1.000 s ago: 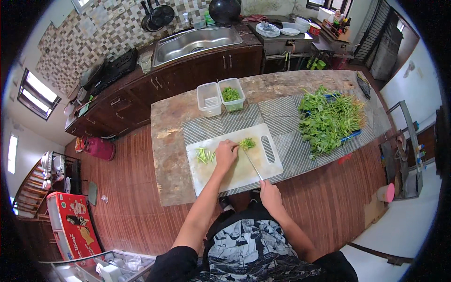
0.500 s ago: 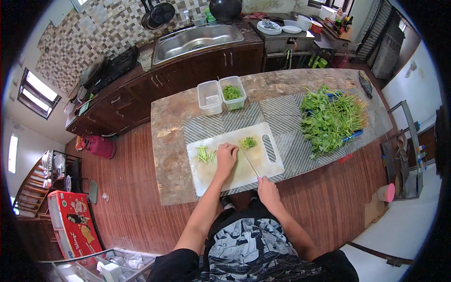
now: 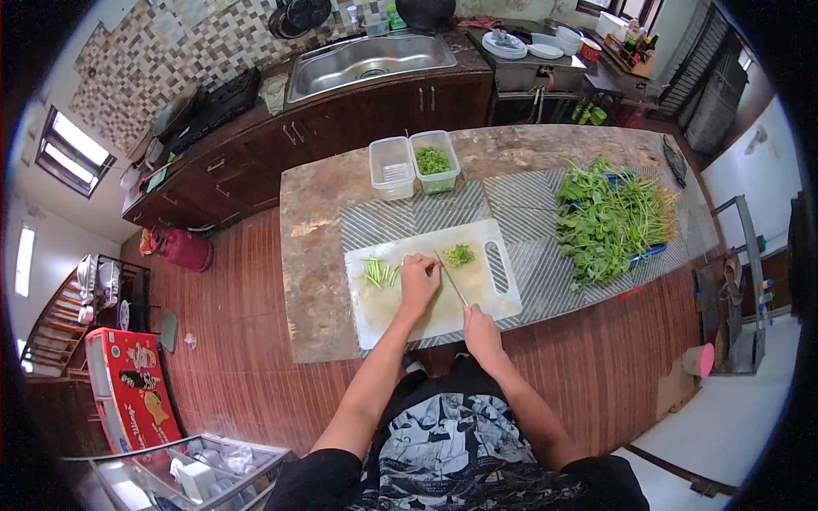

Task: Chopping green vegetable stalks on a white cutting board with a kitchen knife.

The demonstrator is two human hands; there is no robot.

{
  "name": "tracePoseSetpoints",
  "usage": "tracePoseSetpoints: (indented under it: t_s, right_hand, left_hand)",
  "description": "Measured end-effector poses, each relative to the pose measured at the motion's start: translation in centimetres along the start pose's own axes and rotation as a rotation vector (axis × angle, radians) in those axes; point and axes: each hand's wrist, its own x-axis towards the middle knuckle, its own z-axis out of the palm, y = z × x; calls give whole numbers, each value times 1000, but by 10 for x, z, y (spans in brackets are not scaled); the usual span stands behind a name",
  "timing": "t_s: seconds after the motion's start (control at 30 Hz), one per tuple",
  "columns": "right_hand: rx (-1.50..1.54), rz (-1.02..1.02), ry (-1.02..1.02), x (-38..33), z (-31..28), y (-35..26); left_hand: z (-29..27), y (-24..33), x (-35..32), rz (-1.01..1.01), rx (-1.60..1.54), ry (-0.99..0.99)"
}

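My right hand point(image 3: 482, 330) is wrapped round the handle of a knife point(image 3: 454, 283), whose blade points away from me over the white cutting board point(image 3: 388, 319). Close to the blade's left side, my left hand point(image 3: 420, 279) presses its bent fingers down on the board; they are closed, and what they pinch is hidden beneath them. Cut green stalks point(image 3: 375, 272) lie to the left of that hand. A small heap of chopped greens point(image 3: 460, 255) sits right of the blade, near the board's handle slot.
Behind the board stand an empty clear plastic container point(image 3: 393, 185) and another container point(image 3: 440, 182) holding chopped greens. A large pile of leafy stalks point(image 3: 605, 226) fills a blue tray point(image 3: 652, 253) at right. Beyond the table point(image 3: 315, 247) is a steel sink point(image 3: 341, 72).
The whole view has shifted slightly. Both hands keep their places at the board, the knife still held beside the left fingers with little visible movement.
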Motion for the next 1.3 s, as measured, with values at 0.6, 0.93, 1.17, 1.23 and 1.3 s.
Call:
tracePoseSetpoints:
  t_s: [0.6, 0.93, 1.17, 1.23, 1.3]
  right_hand:
    - [43, 3, -4, 16, 3, -5]
    - [-35, -16, 49, 21, 1, -10]
    - [8, 18, 51, 20, -4, -7]
    - [23, 12, 44, 18, -5, -6]
    - [39, 7, 36, 13, -6, -5]
  left_hand:
    - [3, -2, -1, -21, -38, 21]
    - [-4, -4, -2, 10, -63, 21]
    - [-10, 0, 0, -97, -82, -16]
    - [-11, -3, 0, -73, -64, -14]
    - [-11, -7, 0, -49, -46, -13]
